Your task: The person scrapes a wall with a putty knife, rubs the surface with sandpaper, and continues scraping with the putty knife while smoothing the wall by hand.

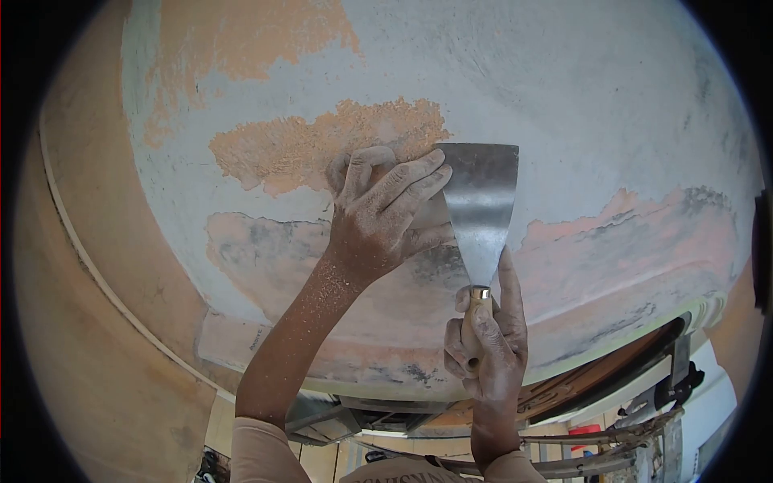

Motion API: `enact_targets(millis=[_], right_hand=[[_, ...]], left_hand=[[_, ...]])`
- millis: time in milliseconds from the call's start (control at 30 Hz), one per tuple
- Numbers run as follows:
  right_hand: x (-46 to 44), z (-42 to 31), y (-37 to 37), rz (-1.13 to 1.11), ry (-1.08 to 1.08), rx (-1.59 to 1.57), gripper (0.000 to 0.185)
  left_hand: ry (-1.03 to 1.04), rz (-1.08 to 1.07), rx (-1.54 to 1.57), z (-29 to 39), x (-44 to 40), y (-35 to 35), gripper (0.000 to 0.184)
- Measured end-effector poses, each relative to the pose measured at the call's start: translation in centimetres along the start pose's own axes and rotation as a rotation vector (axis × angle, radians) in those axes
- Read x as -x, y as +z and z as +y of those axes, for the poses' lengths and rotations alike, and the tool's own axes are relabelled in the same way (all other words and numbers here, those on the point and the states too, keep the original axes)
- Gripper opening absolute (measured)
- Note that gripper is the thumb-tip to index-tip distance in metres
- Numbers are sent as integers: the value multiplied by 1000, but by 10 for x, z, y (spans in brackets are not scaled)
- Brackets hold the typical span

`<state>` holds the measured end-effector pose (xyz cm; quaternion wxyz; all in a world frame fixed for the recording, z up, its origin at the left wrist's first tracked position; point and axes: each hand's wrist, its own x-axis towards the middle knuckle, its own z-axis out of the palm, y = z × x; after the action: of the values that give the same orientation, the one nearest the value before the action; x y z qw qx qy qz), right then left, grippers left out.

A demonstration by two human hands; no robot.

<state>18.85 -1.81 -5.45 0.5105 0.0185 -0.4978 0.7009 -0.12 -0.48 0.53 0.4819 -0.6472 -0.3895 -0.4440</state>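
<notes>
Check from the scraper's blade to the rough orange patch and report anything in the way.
The left hand is, partly: it reaches the left edge of the scraper and covers lower parts of the rough orange patch. Above it, nothing visible.

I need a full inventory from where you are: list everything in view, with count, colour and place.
Scraper: 1, grey metal blade, centre, blade upward
Pale surface: 1, bluish white, filling the middle
Orange patches: 2, pale orange, upper left and centre
Pink-and-grey patches: at least 2, left and right of the scraper
Pale strip: 1, whitish, far left
Dark-rimmed panel: 1, brown, lower right
Red object: 1, red, lower right, too small to identify
Sleeves: 2, beige, bottom
Left grip: 1, whitish dust, fingertips at blade's left edge
Right grip: 1, whitish dust, around scraper handle
</notes>
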Motion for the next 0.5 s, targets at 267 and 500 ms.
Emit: enact_targets(millis=[267, 500], right_hand=[[1, 13, 13, 54, -10, -47, 71], [9, 18, 6, 33, -4, -76, 66]], left_hand=[[14, 81, 65, -6, 9, 7, 57], [84, 30, -12, -10, 6, 1, 58]])
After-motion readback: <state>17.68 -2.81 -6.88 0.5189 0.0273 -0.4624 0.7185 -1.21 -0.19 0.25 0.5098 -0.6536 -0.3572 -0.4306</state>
